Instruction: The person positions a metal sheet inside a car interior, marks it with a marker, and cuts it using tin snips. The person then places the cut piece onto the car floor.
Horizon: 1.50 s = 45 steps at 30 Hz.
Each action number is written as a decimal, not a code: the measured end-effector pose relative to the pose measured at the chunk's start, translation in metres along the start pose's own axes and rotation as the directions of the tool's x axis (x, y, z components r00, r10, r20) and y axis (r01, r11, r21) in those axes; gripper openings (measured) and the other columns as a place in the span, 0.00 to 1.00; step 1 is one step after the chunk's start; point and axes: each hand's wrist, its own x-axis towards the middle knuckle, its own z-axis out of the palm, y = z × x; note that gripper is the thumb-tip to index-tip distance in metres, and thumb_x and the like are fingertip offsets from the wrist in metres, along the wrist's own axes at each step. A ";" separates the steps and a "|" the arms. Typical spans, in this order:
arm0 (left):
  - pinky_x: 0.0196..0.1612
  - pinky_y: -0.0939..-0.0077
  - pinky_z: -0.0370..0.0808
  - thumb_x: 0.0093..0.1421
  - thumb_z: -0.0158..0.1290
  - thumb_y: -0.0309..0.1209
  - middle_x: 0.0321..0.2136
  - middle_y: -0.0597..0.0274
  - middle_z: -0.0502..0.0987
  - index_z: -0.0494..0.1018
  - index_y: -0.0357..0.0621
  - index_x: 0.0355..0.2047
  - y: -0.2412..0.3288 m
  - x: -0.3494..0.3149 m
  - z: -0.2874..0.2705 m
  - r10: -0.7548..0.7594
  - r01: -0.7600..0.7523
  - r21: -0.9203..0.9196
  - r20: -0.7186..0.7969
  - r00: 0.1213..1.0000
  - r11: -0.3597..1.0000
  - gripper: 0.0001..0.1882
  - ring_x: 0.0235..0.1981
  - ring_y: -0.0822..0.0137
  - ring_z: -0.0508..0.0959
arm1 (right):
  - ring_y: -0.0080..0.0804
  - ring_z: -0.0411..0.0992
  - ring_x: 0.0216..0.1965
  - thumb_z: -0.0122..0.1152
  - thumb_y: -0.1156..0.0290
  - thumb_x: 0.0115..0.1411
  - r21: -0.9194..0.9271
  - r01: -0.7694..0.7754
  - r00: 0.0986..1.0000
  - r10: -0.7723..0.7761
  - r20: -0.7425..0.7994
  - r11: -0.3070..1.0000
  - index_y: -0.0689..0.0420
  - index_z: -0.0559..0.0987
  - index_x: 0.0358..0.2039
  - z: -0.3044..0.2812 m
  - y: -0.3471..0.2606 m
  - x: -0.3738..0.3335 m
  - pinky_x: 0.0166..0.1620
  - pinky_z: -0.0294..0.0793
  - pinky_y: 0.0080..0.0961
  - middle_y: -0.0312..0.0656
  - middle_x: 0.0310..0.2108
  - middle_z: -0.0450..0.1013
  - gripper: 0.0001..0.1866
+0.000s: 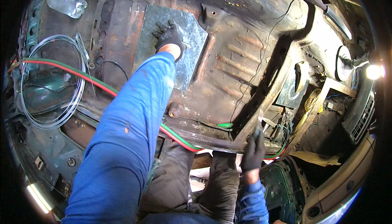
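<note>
My left hand, in a dark glove, lies flat with spread fingers on a shiny grey sheet-metal piece. The sheet rests on the worn, rusty car floor pan, and one of its corners is cut at a slant. My right hand, gloved too, is at the near sill, right of my legs. Its fingers point away from me and look drawn together. A small pale thing shows at the fingertips, too small to name. Just beyond it lie several thin metal pieces.
A coil of wire and a clear plastic bottle lie on the left. A red and green twin hose runs under my left arm along the sill. At the right are a lit lamp and a smaller metal sheet.
</note>
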 end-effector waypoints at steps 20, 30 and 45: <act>0.71 0.24 0.66 0.52 0.78 0.54 0.83 0.39 0.30 0.35 0.62 0.84 0.002 0.003 -0.005 -0.021 0.030 -0.106 0.089 0.996 0.994 0.74 0.80 0.25 0.42 | 0.62 0.78 0.59 0.52 0.58 0.73 -0.291 0.180 0.963 -0.108 0.247 0.939 0.36 0.73 0.72 0.226 -0.193 0.219 0.61 0.79 0.55 0.57 0.69 0.71 0.27; 0.73 0.47 0.70 0.60 0.70 0.35 0.77 0.27 0.54 0.44 0.50 0.82 0.012 -0.013 -0.016 -0.018 0.018 0.019 -0.008 1.000 1.000 0.58 0.74 0.33 0.65 | 0.63 0.80 0.56 0.55 0.55 0.71 -0.236 0.201 0.972 -0.164 0.168 0.951 0.39 0.80 0.66 0.233 -0.199 0.226 0.60 0.79 0.55 0.55 0.56 0.82 0.24; 0.74 0.45 0.68 0.59 0.73 0.41 0.76 0.23 0.54 0.43 0.50 0.82 0.006 -0.009 -0.010 0.000 0.000 0.001 -0.037 0.999 1.000 0.61 0.76 0.24 0.58 | 0.60 0.81 0.55 0.51 0.56 0.74 -0.292 0.163 0.971 -0.101 0.218 0.942 0.36 0.73 0.72 0.233 -0.210 0.220 0.58 0.80 0.55 0.55 0.56 0.82 0.27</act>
